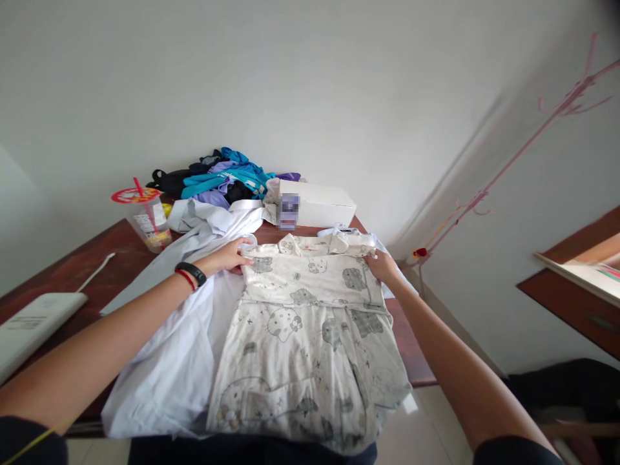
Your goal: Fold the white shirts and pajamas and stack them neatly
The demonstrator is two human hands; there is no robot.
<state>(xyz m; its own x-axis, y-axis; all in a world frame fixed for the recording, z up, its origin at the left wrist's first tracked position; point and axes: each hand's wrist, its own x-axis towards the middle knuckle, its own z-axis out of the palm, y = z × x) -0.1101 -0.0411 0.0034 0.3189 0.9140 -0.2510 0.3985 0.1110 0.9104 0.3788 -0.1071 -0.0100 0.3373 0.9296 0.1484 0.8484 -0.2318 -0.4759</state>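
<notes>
Head view looks down on a small printed dress [310,336] laid flat on a dark red-brown worktop [72,268], its hem hanging over the near edge. Soft, pale cloth carries grey cartoon cat faces with bows and small stars; no readable words show on it. At the shoulders, the left hand [230,257] pinches the dress's left shoulder edge with fingers curled onto the fabric, and the right hand [380,265] grips the right shoulder edge the same way. A black band and a red cord [190,274] circle the left wrist. Under and to the left of the dress lies a smooth white garment [184,349], crumpled and spilling off the worktop. Behind stands a clear plastic cup [148,219] with a red printed lid and a red straw; its print is too small to read. Near it a heap of clothes [227,177] in blue, lilac and black is piled against the wall. Just beside that sits a white rectangular box [320,203] whose label is blurred out. At far left a flat white device [33,323] is cut off by the frame. Thin pink hooks [571,103] rise along the right wall.
</notes>
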